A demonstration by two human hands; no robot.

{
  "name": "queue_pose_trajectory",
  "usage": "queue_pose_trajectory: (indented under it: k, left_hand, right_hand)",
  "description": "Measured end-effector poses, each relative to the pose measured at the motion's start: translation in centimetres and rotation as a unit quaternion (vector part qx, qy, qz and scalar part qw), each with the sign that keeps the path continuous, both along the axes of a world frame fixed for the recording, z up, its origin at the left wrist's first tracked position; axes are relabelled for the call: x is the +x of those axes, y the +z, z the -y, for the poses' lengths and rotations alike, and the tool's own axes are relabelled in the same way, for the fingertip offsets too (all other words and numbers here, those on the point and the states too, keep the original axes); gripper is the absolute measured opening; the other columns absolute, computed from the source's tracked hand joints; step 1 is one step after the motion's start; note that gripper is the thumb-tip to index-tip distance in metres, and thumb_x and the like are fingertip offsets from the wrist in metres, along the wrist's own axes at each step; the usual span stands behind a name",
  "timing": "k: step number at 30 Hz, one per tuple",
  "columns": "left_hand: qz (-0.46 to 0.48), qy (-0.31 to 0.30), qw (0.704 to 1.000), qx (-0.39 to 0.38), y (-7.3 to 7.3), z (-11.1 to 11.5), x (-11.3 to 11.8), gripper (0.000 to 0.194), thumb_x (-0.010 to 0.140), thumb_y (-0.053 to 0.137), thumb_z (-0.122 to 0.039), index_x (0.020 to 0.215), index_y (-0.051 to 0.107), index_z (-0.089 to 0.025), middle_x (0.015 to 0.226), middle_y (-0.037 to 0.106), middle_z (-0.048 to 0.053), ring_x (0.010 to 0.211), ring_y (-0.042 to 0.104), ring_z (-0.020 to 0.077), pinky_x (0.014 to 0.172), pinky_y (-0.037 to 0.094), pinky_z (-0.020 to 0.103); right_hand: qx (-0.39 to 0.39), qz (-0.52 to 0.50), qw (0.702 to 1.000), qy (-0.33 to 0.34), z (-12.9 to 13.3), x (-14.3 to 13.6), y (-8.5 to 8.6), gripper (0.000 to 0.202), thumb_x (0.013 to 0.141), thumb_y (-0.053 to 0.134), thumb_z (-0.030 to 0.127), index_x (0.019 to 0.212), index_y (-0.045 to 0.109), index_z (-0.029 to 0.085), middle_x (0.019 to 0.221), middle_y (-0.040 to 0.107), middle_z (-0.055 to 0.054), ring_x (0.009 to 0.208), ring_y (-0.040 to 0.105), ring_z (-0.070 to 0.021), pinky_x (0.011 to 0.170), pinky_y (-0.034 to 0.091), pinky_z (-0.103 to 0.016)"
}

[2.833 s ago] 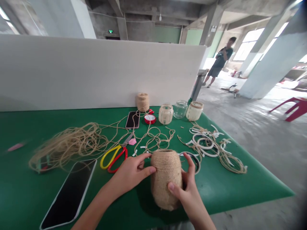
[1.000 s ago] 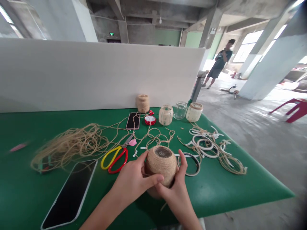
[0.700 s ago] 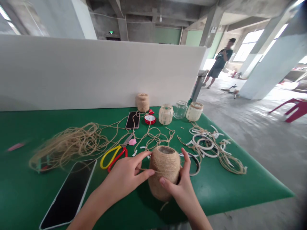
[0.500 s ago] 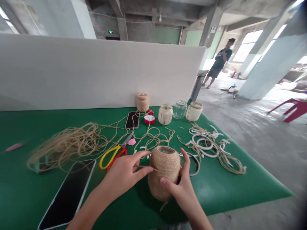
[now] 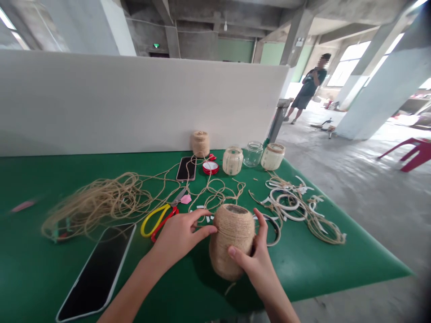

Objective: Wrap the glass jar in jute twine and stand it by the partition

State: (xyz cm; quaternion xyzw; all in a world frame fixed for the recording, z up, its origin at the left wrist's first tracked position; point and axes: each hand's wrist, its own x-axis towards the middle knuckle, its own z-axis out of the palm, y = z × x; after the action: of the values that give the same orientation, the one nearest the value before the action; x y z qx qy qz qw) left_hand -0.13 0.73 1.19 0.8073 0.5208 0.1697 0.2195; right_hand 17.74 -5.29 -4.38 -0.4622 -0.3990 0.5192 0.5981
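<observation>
Left hand (image 5: pixel 178 234): thumb at cord-wrapped jar (image 5: pixel 230 246), fingers parted; strand held, cannot tell. Jar: near tabletop's (image 5: pixel 313 267) front edge; visible sides wound; upper end uncovered, cord end (image 5: pixel 230 288) below apparently still loose. Right hand (image 5: pixel 261 264): fingers clasping jar's right side.

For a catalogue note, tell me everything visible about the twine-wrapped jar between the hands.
The twine-wrapped jar is rounded and tan, its sides wound with jute-like twine in close turns. Its round upper end has a greyish, glassy-looking centre. It tilts slightly over the green table; whether they touch is unclear. In the right hand's grip, the thumb lies on its front; the left hand has its thumb at the jar's left edge. A loose strand shows near its base.
</observation>
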Motion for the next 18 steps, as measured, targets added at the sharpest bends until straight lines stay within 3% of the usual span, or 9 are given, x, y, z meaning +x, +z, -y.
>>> queue_pose_trajectory:
  k: [4,10,18]
  left_hand:
    - [-0.002,-0.007,1.000,-0.004,-0.09,-0.53,-0.13,0.043,0.078,0.047,-0.055,0.104,0.062,-0.024,0.055,0.056,-0.003,0.050,0.049,0.0130,0.050,0.030,0.022]
    - [-0.048,0.011,0.995,0.093,-0.02,-0.35,-0.26,0.043,0.078,0.048,-0.055,0.100,0.065,-0.023,0.084,0.070,0.003,0.063,0.060,0.0175,0.063,0.037,0.026]
    - [-0.033,-0.016,0.999,0.017,-0.11,-0.99,0.40,0.040,0.077,0.048,-0.056,0.094,0.067,-0.025,0.080,0.071,0.001,0.064,0.059,0.0169,0.057,0.036,0.024]
  right_hand:
    - [-0.003,-0.006,1.000,0.005,0.12,0.09,0.02,0.099,0.066,0.071,0.026,0.137,0.002,0.031,0.118,0.053,-0.009,0.100,0.058,-0.0244,0.086,0.046,-0.040]
    - [0.006,-0.020,1.000,0.004,0.01,0.20,-0.27,0.097,0.066,0.070,0.027,0.137,0.004,0.032,0.119,0.053,-0.008,0.101,0.057,-0.0238,0.087,0.044,-0.039]
    - [-0.010,-0.039,0.999,0.017,0.16,0.60,-0.14,0.097,0.063,0.072,0.030,0.136,0.008,0.030,0.115,0.056,-0.008,0.097,0.058,-0.0237,0.085,0.045,-0.038]
